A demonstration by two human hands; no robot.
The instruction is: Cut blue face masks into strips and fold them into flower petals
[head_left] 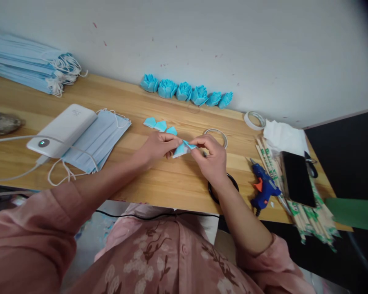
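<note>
Between my two hands is a small blue and white piece of mask fabric (180,150), partly folded. My left hand (160,146) pinches its left side between thumb and fingers. On its right side, my right hand (211,157) grips the folded corner. Just beyond my left hand lie three small folded blue petals (161,125) in a slanting row. A roll of tape (223,136) lies flat behind my right hand, partly covered by it. Below my right wrist is a black ring-shaped thing (214,196), partly hidden by the forearm.
Several blue fabric flowers (184,91) line the wall. At left are a white power bank (63,128) with a cable, face masks (110,126) and a mask stack (27,61). At right are another tape roll (254,121), a blue glue gun (263,188), a phone (298,178) and wrapped chopsticks (306,222).
</note>
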